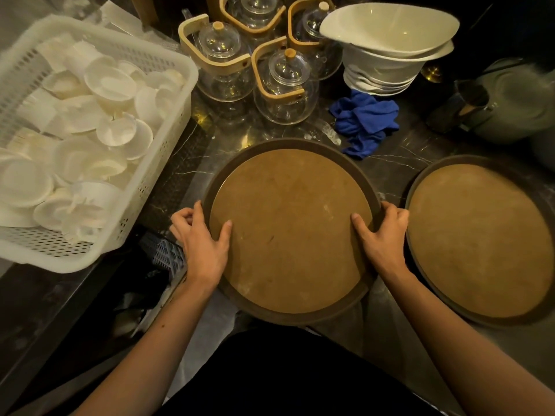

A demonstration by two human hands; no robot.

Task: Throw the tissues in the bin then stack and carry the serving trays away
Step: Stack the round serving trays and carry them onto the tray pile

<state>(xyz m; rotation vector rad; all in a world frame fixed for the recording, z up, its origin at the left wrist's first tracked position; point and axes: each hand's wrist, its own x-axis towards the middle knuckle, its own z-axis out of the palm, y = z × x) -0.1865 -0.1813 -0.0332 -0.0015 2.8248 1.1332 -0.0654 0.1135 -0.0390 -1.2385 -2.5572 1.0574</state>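
A round serving tray [288, 226] with a dark rim and a brown cork-like face lies in front of me on the dark marble counter. My left hand [201, 238] grips its left rim, thumb on the face and fingers curled outside the edge. My right hand [383, 235] grips its right rim the same way. A second tray of the same kind [477, 238] lies flat to the right, close beside the first, partly cut off by the frame edge. No tissues or bin show in this view.
A white perforated basket [168, 85] full of small white dishes stands at the left. Several glass teapots [282, 85] with wooden handles stand behind the tray. A stack of white bowls [387, 43] and a crumpled blue cloth [365, 121] lie at the back right, a metal kettle [510, 100] beyond.
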